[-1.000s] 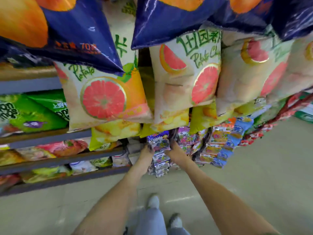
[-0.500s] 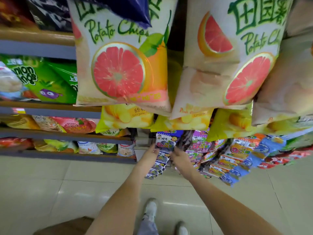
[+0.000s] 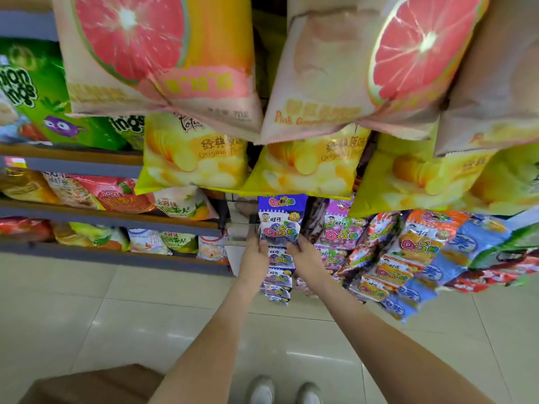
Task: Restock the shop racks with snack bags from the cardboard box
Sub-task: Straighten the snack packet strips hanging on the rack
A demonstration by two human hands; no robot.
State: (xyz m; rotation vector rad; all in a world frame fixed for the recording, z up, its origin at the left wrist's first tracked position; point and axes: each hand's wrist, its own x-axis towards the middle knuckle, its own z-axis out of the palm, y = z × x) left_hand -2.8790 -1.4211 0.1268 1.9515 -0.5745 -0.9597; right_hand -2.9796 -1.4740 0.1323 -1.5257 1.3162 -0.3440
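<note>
More of the cardboard box (image 3: 96,383) shows at the lower left than a moment ago; its contents are hidden. Past the shoes (image 3: 262,392), the left hand (image 3: 256,258) and right hand (image 3: 304,252), close together, each pinch a lower corner of the purple gummy bag (image 3: 280,225). It tops a hanging strip of like bags (image 3: 278,282), beneath yellow chip bags (image 3: 303,167).

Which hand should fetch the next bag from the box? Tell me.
Left hand, probably. Both hold the purple candy bag, but the cardboard box lies on the floor at the person's left; the right hand would reach across.
</note>
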